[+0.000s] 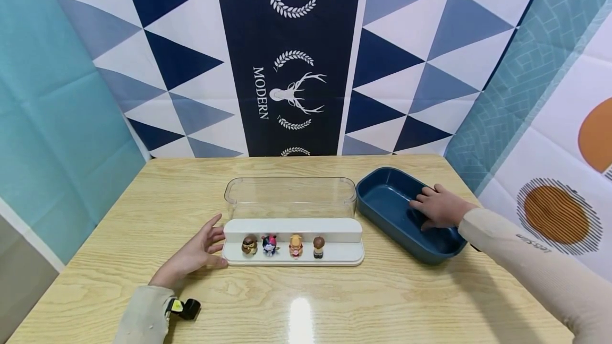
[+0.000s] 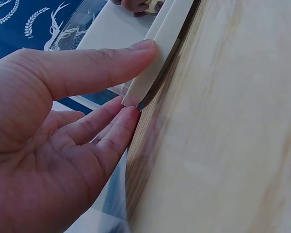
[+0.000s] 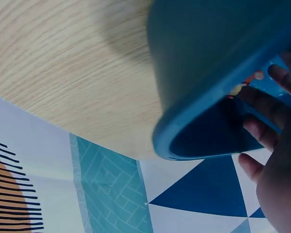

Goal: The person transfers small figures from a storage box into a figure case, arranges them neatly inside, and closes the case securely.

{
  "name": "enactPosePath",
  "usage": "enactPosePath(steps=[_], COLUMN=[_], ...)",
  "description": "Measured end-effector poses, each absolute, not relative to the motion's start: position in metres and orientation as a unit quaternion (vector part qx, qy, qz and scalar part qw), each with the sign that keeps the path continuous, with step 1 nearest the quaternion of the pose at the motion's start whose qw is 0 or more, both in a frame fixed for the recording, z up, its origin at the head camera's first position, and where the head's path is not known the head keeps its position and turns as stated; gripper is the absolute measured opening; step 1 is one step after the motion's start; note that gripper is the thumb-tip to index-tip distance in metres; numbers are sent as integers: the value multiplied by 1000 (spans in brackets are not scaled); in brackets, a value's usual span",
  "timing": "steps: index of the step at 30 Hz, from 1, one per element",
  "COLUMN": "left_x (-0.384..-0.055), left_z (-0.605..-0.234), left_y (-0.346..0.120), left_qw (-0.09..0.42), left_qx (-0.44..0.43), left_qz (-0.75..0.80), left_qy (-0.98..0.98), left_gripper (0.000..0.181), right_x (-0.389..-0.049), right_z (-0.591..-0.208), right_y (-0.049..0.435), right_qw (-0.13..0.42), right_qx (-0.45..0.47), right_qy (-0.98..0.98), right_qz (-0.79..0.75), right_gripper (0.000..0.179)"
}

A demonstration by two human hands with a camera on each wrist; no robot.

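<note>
A white display base (image 1: 287, 227) lies on the table with a row of small figurines: a brown owl (image 1: 249, 245), a dark blue and pink one (image 1: 270, 246), a yellow-orange one (image 1: 296, 246) and a brown-haired one (image 1: 318, 247). My left hand (image 1: 200, 248) touches the base's left end, thumb near the front corner and fingers spread along the side. Inside the dark blue bin (image 1: 382, 216) reaches my right hand (image 1: 440, 207), fingers spread. The right wrist view shows a small orange-and-cream figure (image 3: 242, 87) beside those fingers, partly hidden by the bin rim.
Behind the base stands a clear plastic cover (image 1: 289, 190), close to the bin's left end. The wooden table (image 1: 229, 307) ends at a patterned cloth backdrop (image 1: 291, 57). Cloth panels also hang on both sides.
</note>
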State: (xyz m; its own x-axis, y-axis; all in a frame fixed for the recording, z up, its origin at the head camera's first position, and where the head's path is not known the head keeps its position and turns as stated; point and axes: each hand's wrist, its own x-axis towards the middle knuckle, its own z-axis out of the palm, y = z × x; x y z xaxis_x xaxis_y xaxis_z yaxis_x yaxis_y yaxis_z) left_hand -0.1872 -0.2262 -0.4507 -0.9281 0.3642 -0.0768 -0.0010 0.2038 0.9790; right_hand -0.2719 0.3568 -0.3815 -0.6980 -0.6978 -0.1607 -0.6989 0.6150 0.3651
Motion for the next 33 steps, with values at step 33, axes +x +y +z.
enactPosePath(steps=[33], left_x=[-188], left_z=[-452], left_y=[-228], left_qw=[144], left_qx=[105], left_qz=[617], left_qy=[766], left_gripper=[119], right_x=[-276], right_z=[-372], right_y=[360], right_qw=[17], right_qx=[-373], right_qy=[928], right_qz=[-11], right_gripper=[26])
